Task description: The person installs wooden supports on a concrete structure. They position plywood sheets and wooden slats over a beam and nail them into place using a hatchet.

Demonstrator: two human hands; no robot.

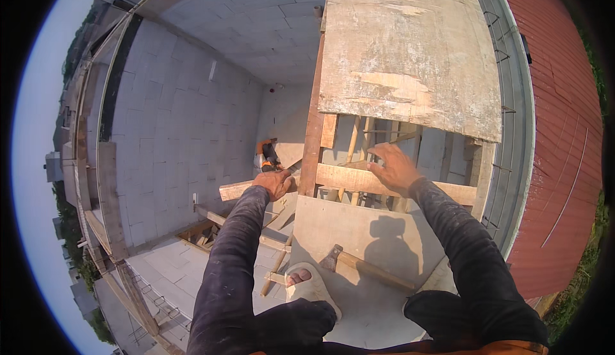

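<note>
A wooden beam (448, 191) lies crosswise in front of me, and a length of similar timber (232, 191) sticks out on the left of a reddish-brown beam (312, 143). Whether the two lengths are one piece I cannot tell. My left hand (273, 184) is closed over the left length, its fingers bent down across the wood. Over the crosswise beam, my right hand (394, 168) has its thumb and fingers apart and holds nothing; its lower edge is close to the wood. Between my feet, a hatchet (375, 269) with a wooden handle rests on a plywood sheet (349, 227).
A worn plywood panel (410, 47) lies ahead, with wooden props (354, 140) showing in the gap below it. To the left is a deep drop beside a block wall (179, 124); another person (269, 156) is down there. Rebar (503, 108) and a red metal roof (557, 131) run along the right.
</note>
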